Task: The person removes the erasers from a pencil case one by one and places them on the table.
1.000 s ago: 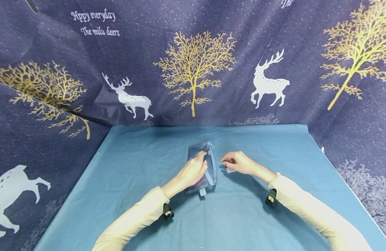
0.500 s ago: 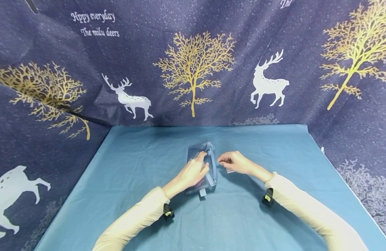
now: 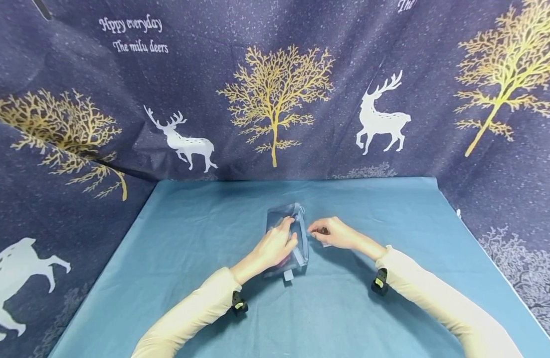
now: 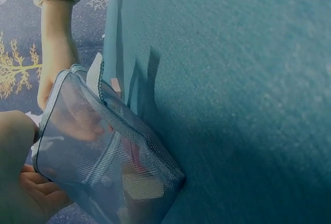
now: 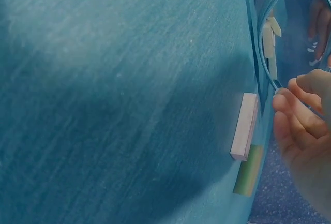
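A blue mesh zipper pouch (image 3: 278,211) lies on the table, its mouth facing right. My left hand (image 3: 275,242) grips the pouch from the left; in the left wrist view, its thumb is at the rim and its fingers are on the other side of the mesh. My right hand (image 3: 336,232) pinches the zippered edge on the right, as the right wrist view shows. Through the mesh a cream-coloured piece (image 4: 142,187) and something reddish (image 4: 133,154) show inside. Under the right hand, a pale pink block (image 5: 244,127) lies beside a green-and-tan block (image 5: 248,169).
A blue cloth (image 3: 203,223) covers the table. Behind it hangs a dark curtain (image 3: 302,149) printed with deer and trees. A white tag (image 3: 288,275) sticks out at the pouch's near end. Each wrist wears a small black camera (image 3: 380,282).
My right hand has moved left to the pouch's zippered edge and now pinches it. The left hand and the pouch stay almost in place.
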Action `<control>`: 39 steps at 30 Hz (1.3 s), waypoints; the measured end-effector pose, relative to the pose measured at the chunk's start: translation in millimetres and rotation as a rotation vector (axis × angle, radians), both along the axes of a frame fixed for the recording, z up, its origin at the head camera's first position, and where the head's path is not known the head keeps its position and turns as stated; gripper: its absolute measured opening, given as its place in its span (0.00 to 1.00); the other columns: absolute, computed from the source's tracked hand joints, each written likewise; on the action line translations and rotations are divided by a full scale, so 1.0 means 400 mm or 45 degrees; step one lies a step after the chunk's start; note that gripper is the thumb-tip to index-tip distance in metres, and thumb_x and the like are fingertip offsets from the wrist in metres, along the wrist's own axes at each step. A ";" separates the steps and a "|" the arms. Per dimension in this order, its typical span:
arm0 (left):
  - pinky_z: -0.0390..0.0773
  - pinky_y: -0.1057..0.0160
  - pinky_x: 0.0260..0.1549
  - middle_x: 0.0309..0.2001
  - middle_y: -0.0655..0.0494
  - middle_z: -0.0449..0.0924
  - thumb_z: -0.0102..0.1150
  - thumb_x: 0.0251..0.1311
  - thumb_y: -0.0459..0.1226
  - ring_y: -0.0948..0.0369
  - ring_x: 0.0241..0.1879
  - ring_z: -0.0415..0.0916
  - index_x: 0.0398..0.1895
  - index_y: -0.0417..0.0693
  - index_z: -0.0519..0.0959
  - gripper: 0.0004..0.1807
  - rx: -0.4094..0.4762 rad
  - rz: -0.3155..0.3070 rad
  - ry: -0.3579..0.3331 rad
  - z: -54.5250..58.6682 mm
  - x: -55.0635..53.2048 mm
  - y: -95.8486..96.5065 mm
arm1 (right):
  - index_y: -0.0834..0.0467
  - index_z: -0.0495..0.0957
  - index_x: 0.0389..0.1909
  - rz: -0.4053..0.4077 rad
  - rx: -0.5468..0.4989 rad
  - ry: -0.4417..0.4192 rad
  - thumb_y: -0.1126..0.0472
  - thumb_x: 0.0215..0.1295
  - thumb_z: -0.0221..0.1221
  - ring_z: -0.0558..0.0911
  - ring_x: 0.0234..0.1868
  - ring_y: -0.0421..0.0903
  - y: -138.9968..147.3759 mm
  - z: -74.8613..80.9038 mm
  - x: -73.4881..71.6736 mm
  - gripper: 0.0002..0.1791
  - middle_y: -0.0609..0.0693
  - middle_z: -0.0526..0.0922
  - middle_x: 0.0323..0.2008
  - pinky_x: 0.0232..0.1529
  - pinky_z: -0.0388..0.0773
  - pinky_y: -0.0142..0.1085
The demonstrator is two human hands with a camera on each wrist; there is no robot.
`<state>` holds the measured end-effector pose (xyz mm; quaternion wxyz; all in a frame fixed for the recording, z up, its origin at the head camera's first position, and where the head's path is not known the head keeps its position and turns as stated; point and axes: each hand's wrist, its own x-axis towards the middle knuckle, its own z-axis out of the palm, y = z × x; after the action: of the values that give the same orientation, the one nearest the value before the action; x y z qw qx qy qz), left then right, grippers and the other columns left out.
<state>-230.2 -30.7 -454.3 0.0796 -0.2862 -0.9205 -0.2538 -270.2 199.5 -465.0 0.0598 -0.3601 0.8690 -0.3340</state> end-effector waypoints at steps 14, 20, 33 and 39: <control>0.76 0.52 0.45 0.63 0.38 0.65 0.39 0.64 0.43 0.73 0.02 0.52 0.64 0.36 0.60 0.28 -0.009 0.012 -0.010 -0.005 0.001 0.000 | 0.61 0.78 0.47 0.019 0.016 -0.054 0.63 0.63 0.53 0.81 0.22 0.48 -0.021 0.009 0.011 0.13 0.56 0.83 0.38 0.22 0.77 0.28; 0.74 0.50 0.49 0.62 0.38 0.65 0.39 0.64 0.43 0.73 0.03 0.52 0.63 0.35 0.61 0.28 -0.021 0.012 0.003 -0.005 0.000 0.001 | 0.60 0.79 0.46 0.042 0.018 0.008 0.63 0.63 0.54 0.82 0.26 0.47 -0.025 0.002 0.010 0.12 0.54 0.83 0.39 0.29 0.77 0.26; 0.76 0.65 0.29 0.62 0.35 0.65 0.41 0.63 0.42 0.71 0.05 0.53 0.63 0.34 0.61 0.28 0.012 0.010 0.024 0.002 0.004 -0.003 | 0.58 0.80 0.45 0.068 0.035 0.131 0.63 0.60 0.56 0.81 0.34 0.39 -0.044 0.000 0.003 0.12 0.51 0.84 0.39 0.35 0.77 0.26; 0.77 0.61 0.31 0.61 0.34 0.65 0.41 0.63 0.42 0.71 0.06 0.53 0.62 0.35 0.61 0.27 0.032 0.018 0.017 0.002 0.006 -0.003 | 0.60 0.80 0.43 0.062 0.011 0.166 0.66 0.58 0.57 0.82 0.34 0.42 -0.061 0.009 0.010 0.12 0.52 0.84 0.38 0.35 0.78 0.28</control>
<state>-227.8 -32.1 -453.3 0.0913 -0.2803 -0.9188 -0.2626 -266.2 175.2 -461.6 0.0125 -0.4018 0.8635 -0.3045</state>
